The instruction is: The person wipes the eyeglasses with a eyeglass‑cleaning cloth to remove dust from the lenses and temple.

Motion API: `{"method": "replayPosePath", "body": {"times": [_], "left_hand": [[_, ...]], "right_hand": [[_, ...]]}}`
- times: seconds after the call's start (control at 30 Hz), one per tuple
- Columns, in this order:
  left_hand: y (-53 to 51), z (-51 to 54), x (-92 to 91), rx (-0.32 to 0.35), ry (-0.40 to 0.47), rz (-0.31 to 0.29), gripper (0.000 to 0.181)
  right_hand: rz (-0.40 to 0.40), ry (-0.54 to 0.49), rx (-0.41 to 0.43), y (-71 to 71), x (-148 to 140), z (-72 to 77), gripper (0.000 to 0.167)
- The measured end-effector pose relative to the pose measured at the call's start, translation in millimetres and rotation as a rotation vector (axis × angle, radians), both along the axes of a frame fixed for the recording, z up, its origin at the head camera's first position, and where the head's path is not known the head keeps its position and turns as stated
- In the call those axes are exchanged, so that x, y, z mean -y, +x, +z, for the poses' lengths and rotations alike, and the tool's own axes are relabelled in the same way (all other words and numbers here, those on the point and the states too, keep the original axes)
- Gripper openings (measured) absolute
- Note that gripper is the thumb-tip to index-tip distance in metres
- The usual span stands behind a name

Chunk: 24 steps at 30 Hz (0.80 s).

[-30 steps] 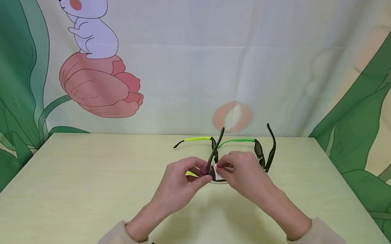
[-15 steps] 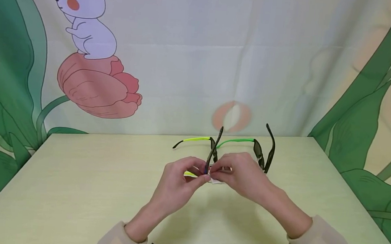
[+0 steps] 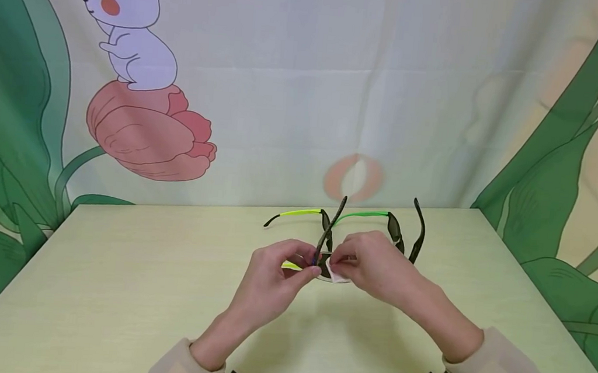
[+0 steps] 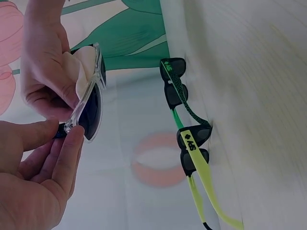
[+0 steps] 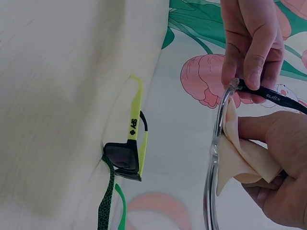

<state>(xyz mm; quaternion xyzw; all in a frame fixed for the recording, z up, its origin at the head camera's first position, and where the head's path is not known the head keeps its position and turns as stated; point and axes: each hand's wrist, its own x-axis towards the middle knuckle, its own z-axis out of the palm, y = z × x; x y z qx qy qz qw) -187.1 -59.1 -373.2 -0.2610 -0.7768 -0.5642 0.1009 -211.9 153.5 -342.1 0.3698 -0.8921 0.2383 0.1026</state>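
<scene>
Left hand (image 3: 272, 278) pinches clear-framed sunglasses (image 4: 93, 113) at one hinge, above the table (image 3: 139, 279); right hand (image 3: 383, 269) pinches a cloth (image 5: 241, 152), apparently against the lens's inner side. Yellow-armed pair (image 4: 194, 140) and green-armed pair (image 4: 175, 80) sit behind.

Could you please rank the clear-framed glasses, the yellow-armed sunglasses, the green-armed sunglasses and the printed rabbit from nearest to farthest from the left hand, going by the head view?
1. Clear-framed glasses: held by the left hand.
2. Yellow-armed sunglasses: beyond it, on the table.
3. Green-armed sunglasses: farther right.
4. Printed rabbit: upper left, on the backdrop.
</scene>
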Motion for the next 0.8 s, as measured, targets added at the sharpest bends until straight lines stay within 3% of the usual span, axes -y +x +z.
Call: {"method": "replayPosePath", "body": {"times": [0.27,0.47,0.6,0.8], "left_hand": [[0.2,1.5,-0.2,-0.013,-0.003,-0.025,0.015],[0.4,2.8,-0.5,-0.005,0.006,-0.020,0.016],[0.0,2.7,-0.6,-0.005,0.004,-0.016,0.016],[-0.7,1.9,-0.6,-0.016,0.006,-0.008,0.014]], "right_hand": [[-0.087,0.007,-0.089,-1.4,7.2,-4.9,0.007],[-0.035,-0.033,-0.058,-1.4,7.5,-4.2,0.006],[0.015,-0.050,0.015,-2.3,4.2,-2.1,0.009],[0.069,-0.008,0.063,-3.4,0.1,0.3,0.008]]}}
